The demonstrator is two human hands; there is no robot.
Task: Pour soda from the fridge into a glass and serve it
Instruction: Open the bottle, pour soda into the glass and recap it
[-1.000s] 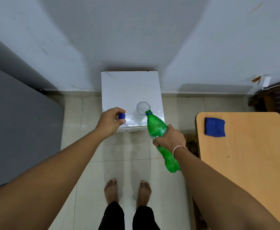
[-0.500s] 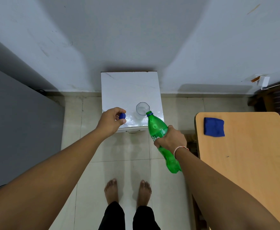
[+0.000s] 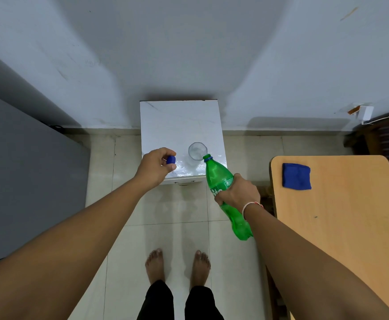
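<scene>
A: Containers?

B: 1 clear glass [image 3: 197, 151] standing upright on the small white tabletop [image 3: 177, 121], near its front right corner. Seen from above; I can't tell whether any liquid is in it. 1 green soda bottle [image 3: 221, 185], cap off, tilted with its open neck pointing up and forward, mouth right at the glass rim on the near right side. Whether soda is flowing can't be made out. The bottle's lower part looks green and see-through, fill level unclear.

A: Cap?

B: Blue cap [image 3: 171, 159] pinched in the left hand [image 3: 157, 167], thumb and fingers curled round it, held over the front left part of the tabletop, just beside the glass and not touching it.

A: Right side?

B: Right hand [image 3: 239, 192] wrapped round the bottle's middle over the label, fingers curled tight. Thin band on that wrist. Bottle base hangs off the tabletop, over the floor. Both arms stretched forward, almost straight.

A: Anything else around?

B: Wooden table [image 3: 350, 227] to the right with a folded blue cloth [image 3: 296, 176] on its far left corner. Grey cabinet side [image 3: 22, 181] at left. 2 bare feet on the tiled floor [image 3: 177, 204] below.
</scene>
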